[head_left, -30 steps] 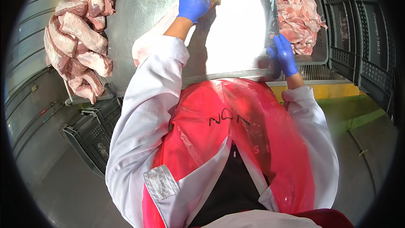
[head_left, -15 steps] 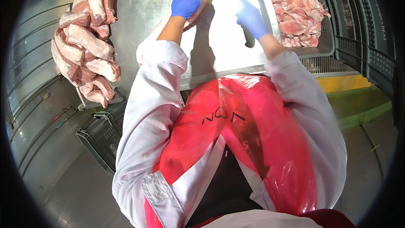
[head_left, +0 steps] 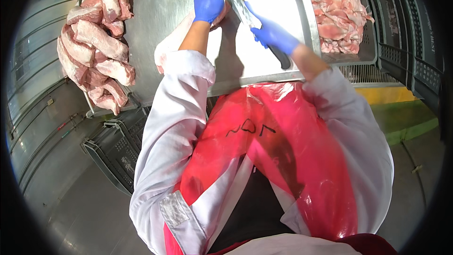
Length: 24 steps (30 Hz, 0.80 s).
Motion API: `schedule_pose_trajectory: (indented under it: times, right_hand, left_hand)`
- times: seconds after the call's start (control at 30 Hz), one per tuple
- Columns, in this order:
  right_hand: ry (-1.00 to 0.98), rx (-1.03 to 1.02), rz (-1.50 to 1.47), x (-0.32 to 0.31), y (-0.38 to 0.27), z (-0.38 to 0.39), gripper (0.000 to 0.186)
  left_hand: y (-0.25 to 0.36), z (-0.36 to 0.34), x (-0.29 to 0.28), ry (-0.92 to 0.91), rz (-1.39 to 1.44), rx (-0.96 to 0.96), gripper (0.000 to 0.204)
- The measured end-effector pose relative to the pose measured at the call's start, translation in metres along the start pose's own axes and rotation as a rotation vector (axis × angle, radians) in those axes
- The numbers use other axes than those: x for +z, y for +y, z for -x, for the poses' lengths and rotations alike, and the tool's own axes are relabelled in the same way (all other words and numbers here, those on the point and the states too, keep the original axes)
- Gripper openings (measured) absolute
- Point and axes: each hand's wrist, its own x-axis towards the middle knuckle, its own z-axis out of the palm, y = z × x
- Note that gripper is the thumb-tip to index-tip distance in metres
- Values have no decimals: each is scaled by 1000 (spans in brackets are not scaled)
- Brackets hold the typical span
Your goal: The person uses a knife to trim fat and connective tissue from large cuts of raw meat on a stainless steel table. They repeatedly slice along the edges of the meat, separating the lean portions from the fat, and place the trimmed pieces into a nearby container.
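Note:
My blue-gloved left hand [head_left: 208, 3] is closed on the far end of a long pale piece of meat [head_left: 171, 42], which lies slanting across the metal work surface [head_left: 144, 23], partly behind my left arm. My gloved right hand [head_left: 274, 34] grips a long knife with a black handle [head_left: 283, 60]. Its blade [head_left: 238, 7] crosses the far end of the meat, just right of my left fingers, its tip pointing away from me. Strong glare washes out part of the surface around the knife.
Several slabs of meat [head_left: 94, 47] are heaped at the left edge. At the right, a dark container [head_left: 365, 54] holds thin pink pieces [head_left: 339, 14]. Dark perforated crates [head_left: 406, 28] stand beyond it; another crate [head_left: 113, 151] sits low at the left, beside my left sleeve.
My right hand has moved leftward from the right edge of the surface, bringing the knife over the meat. My left hand has shifted slightly but still holds the meat.

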Motion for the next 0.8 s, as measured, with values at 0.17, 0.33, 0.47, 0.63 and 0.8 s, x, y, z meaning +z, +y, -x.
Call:
schedule_pose_trajectory:
  times: [0.17,0.33,0.47,0.63,0.8]
  right_hand:
    - [161,-23,133,-3,-25,-81,71]
    - [-47,-13,148,12,-10,-7,73]
    - [49,-63,123,18,-11,-82,76]
    - [-43,-72,88,53,-6,-38,76]
    - [-6,-74,-5,66,36,-80,41]
  left_hand:
    - [19,-9,-2,16,-67,53,44]
    - [-25,-12,0,142,184,-17,42]
    - [-16,-14,-5,28,444,-46,41]
    - [-4,14,-5,278,1058,-171,15]
    - [36,41,13,609,444,155,21]
